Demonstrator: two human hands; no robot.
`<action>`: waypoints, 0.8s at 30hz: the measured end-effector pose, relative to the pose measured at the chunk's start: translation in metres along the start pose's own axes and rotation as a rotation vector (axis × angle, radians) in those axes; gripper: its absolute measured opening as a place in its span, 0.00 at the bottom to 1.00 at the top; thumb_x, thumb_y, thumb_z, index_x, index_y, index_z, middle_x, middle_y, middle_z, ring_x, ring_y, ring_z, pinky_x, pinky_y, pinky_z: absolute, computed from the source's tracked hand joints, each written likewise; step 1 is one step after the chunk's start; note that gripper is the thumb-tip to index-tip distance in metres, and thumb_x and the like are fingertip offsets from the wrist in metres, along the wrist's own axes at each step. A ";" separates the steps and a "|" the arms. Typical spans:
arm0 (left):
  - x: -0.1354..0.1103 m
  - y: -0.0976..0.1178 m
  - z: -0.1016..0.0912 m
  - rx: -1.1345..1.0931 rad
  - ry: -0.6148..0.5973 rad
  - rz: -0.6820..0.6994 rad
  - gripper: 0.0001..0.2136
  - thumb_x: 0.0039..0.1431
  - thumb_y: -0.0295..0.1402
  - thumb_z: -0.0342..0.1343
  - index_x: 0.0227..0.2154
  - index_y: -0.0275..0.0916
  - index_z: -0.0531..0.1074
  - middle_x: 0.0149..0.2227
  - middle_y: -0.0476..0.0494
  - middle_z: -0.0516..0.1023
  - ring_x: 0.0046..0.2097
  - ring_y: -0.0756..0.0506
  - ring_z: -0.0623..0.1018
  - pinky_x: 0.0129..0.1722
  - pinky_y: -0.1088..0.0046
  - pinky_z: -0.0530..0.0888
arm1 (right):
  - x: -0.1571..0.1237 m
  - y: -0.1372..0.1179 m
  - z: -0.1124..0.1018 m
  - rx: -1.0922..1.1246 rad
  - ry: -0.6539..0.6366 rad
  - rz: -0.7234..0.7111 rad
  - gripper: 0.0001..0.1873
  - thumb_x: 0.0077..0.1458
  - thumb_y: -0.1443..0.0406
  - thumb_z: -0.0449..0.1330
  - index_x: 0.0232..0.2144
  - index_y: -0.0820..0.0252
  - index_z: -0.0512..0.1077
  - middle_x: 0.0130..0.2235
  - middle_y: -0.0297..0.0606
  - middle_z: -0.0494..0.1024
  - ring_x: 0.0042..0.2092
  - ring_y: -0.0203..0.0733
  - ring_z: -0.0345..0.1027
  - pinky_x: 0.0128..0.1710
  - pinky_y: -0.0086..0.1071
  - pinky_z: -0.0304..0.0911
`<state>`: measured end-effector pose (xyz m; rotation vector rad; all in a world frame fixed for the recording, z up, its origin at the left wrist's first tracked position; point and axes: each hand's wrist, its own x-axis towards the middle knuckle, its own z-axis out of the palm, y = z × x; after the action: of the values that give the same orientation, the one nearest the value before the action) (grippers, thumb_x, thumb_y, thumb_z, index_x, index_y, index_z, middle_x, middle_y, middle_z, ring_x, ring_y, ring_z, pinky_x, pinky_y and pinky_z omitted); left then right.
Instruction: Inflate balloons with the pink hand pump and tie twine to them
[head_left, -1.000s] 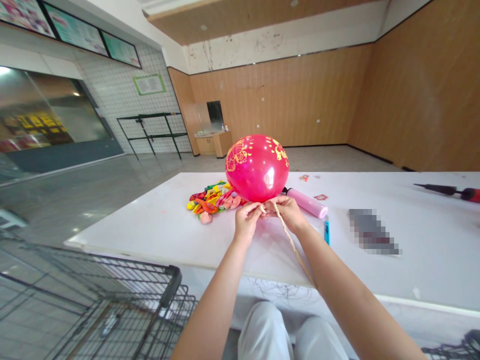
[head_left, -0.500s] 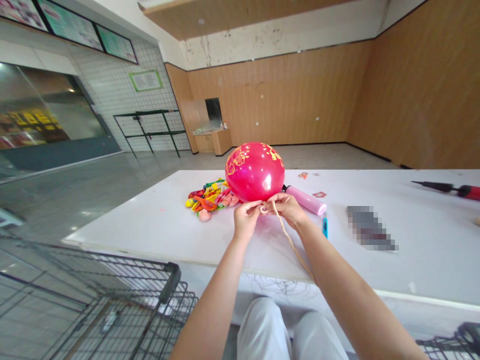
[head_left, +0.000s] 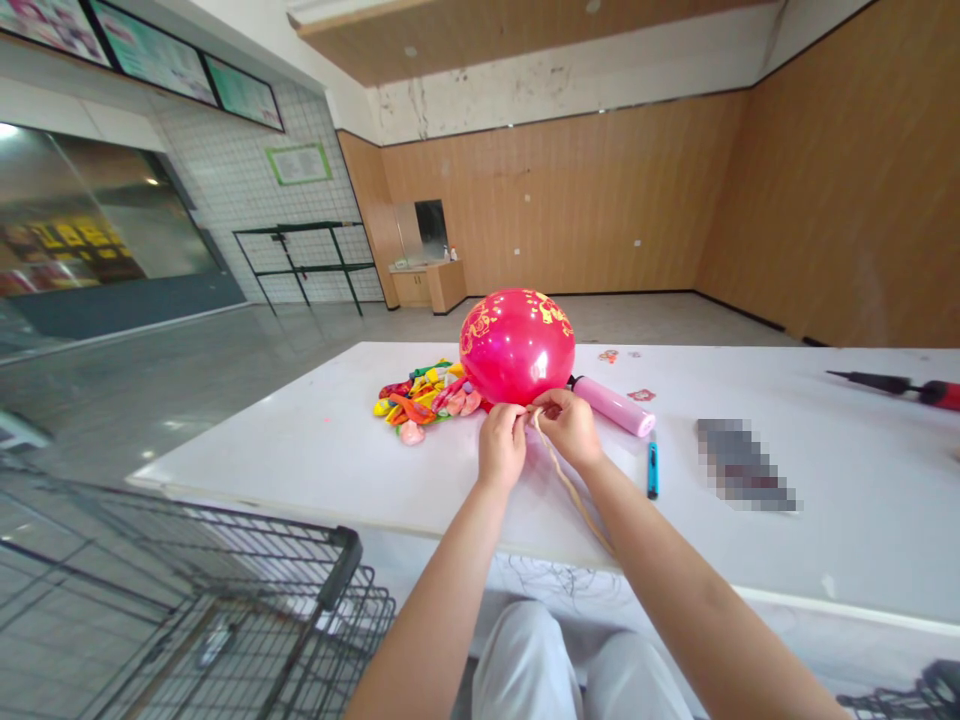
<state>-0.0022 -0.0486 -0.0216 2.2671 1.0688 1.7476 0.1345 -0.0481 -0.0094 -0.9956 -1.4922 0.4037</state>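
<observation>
While the left hand (head_left: 502, 442) and right hand (head_left: 573, 430) pinch the cord (head_left: 574, 494) between nearly closed fingertips, with the balloon (head_left: 517, 345) just beyond at twelve o'clock, a slack grip could let the cord slip and the balloon roll loose.

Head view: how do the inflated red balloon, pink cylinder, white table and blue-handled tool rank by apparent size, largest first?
1. White table
2. Inflated red balloon
3. Pink cylinder
4. Blue-handled tool
</observation>
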 end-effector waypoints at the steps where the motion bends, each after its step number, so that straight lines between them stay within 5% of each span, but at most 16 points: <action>1: 0.000 -0.001 0.000 -0.024 0.003 -0.006 0.07 0.60 0.27 0.51 0.36 0.40 0.74 0.35 0.41 0.76 0.38 0.44 0.75 0.40 0.67 0.72 | 0.000 -0.001 -0.001 -0.040 -0.001 -0.016 0.09 0.42 0.70 0.56 0.27 0.60 0.75 0.27 0.37 0.78 0.28 0.39 0.69 0.29 0.30 0.63; 5: 0.000 -0.003 -0.001 -0.049 -0.011 0.008 0.12 0.60 0.27 0.50 0.44 0.42 0.75 0.37 0.40 0.76 0.40 0.44 0.75 0.43 0.66 0.72 | -0.001 -0.003 -0.002 -0.228 -0.001 -0.081 0.06 0.46 0.69 0.56 0.25 0.59 0.74 0.27 0.38 0.77 0.27 0.39 0.68 0.29 0.30 0.62; 16: -0.001 -0.003 0.006 0.084 -0.009 -0.016 0.10 0.60 0.24 0.47 0.35 0.38 0.74 0.34 0.39 0.74 0.40 0.42 0.73 0.42 0.65 0.70 | -0.003 -0.002 0.001 -0.653 0.019 -0.248 0.04 0.51 0.69 0.56 0.27 0.59 0.71 0.30 0.39 0.76 0.32 0.40 0.68 0.30 0.30 0.57; 24: 0.000 -0.006 0.005 -0.132 0.092 -0.152 0.07 0.59 0.29 0.52 0.31 0.38 0.75 0.33 0.40 0.76 0.37 0.44 0.74 0.40 0.67 0.71 | -0.004 -0.007 0.000 -0.747 -0.009 -0.398 0.08 0.56 0.70 0.55 0.27 0.60 0.72 0.30 0.40 0.75 0.33 0.40 0.66 0.31 0.30 0.56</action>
<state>0.0000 -0.0426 -0.0261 1.9916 1.0758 1.8172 0.1312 -0.0552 -0.0074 -1.2166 -1.8419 -0.4746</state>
